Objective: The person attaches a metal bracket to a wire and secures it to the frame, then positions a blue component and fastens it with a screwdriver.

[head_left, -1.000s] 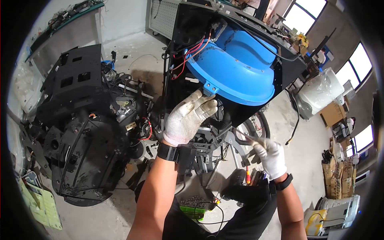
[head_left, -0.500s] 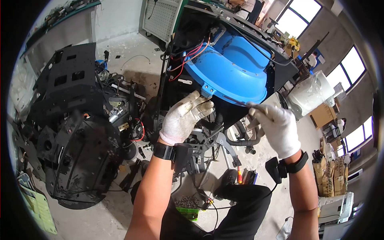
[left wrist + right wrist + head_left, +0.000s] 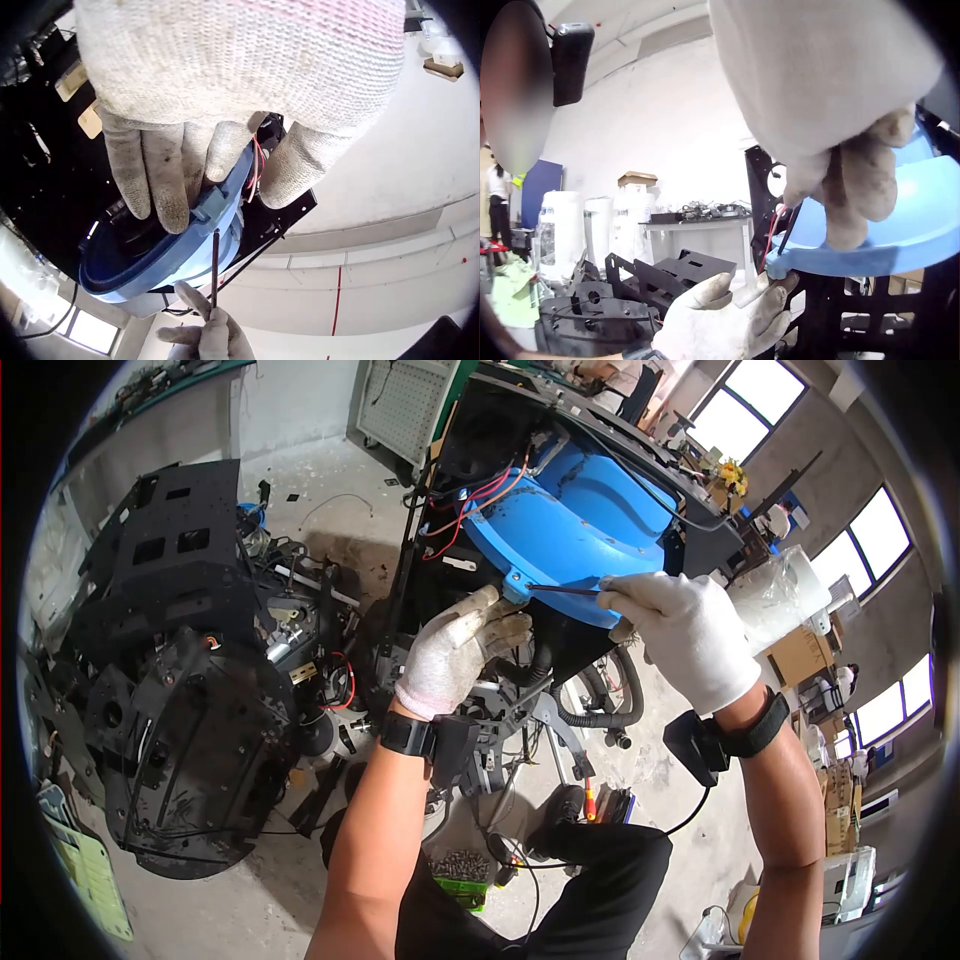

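My gloved left hand reaches up to the front rim of a big blue plastic shell. Its fingers lie extended just under a small bolted tab on that rim. In my gloved right hand I grip a thin dark rod-shaped tool, whose handle is hidden in the palm. The tool's tip points at the tab and meets it in the head view. From the left wrist, the shaft runs from the right fingers up to the tab, beside the left fingertips.
The shell sits in a black frame with red and orange wires at its left. Large black machine parts stand on the floor to the left. Below are a red-and-yellow-handled tool and a green box of screws. A black hose hangs underneath.
My right hand has come up from low on the right, bringing the rod-shaped tool to the tab. The left hand has stayed by the rim, while the head view has shifted slightly.
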### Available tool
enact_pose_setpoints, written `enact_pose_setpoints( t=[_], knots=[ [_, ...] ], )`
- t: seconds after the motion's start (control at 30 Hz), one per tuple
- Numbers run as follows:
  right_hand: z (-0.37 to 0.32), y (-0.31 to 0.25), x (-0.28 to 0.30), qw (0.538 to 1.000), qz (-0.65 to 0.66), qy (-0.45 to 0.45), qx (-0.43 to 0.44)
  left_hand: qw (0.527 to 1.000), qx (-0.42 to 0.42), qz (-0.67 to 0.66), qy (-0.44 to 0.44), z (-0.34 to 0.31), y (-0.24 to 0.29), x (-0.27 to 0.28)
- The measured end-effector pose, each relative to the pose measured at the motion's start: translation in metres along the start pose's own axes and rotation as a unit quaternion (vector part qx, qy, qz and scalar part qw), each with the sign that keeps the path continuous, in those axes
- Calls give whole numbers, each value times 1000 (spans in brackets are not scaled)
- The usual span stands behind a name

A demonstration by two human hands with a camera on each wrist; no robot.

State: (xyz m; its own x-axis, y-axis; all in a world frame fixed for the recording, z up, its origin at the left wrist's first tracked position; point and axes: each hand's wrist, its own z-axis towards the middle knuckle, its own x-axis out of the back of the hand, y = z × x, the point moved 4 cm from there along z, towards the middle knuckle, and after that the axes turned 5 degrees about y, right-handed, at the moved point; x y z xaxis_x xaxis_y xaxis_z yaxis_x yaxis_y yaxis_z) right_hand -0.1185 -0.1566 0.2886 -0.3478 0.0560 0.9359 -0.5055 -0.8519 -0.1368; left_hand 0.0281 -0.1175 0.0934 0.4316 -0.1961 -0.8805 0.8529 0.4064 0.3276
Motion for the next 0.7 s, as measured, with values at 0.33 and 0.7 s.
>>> enact_pose_setpoints(
  t=[0.33, 0.7],
  knots=[
    [2, -2, 5, 999, 11, 35, -6, 996, 16, 66, 55, 2, 4, -1],
    [-96, 26, -132, 883, 377, 19, -279, 953, 118, 277, 37, -29, -29, 13]
  ],
)
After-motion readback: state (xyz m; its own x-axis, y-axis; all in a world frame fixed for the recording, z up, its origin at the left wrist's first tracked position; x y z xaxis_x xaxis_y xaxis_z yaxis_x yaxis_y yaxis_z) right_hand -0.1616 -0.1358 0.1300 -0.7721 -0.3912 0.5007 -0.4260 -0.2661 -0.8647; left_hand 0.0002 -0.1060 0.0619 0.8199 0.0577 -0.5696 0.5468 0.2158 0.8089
